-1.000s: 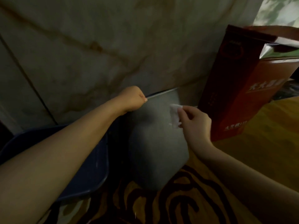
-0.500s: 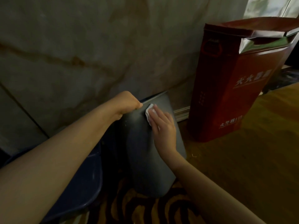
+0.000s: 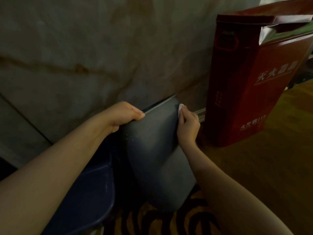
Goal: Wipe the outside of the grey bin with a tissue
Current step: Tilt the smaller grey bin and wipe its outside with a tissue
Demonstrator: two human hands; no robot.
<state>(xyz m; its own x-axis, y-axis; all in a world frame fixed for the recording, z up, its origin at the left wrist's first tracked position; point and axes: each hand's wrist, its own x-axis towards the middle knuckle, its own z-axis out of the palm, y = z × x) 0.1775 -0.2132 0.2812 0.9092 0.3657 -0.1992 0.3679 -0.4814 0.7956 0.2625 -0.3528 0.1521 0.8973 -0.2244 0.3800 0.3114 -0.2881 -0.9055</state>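
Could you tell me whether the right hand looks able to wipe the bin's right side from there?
Probably yes: the right hand already presses the tissue there, clear of the red box.

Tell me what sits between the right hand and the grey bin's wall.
A white tissue, pressed by the right hand against the grey bin near its rim, per the head view.

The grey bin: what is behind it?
Behind the grey bin rises a marbled wall. The bin itself hides the foot of that wall and any gap.
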